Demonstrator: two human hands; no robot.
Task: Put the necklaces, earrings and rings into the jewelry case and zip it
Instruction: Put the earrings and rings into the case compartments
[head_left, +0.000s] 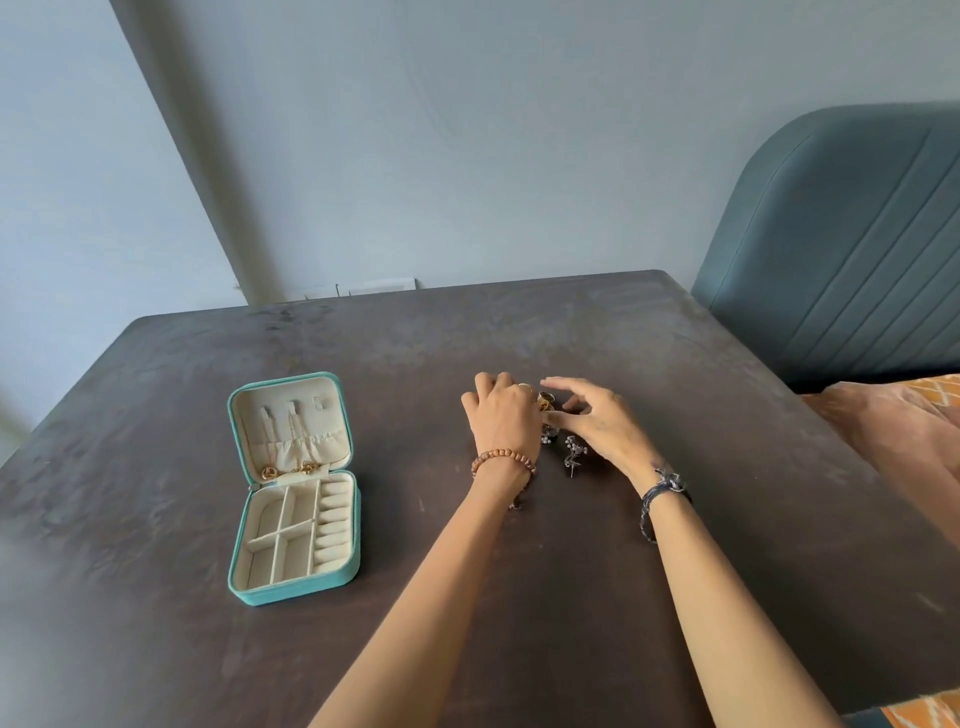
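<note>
Nearest the viewer, one beaded earring (574, 453) lay on the dark bench (675, 519) just below the right hand (597, 421), whose relaxed fingers reached toward a small gold cluster (545, 401), probably to pick out a piece. A second earring (548, 435) lay between both grips. The left hand (501, 415) curled beside the cluster, its hold unclear, and the open jewelry case (294, 488), one gold necklace (291, 469) inside, waited well left.

Dark mottled counter (571, 597) against a pale blue-grey wall (467, 130), blue-grey padded chair (852, 244) at right.
</note>
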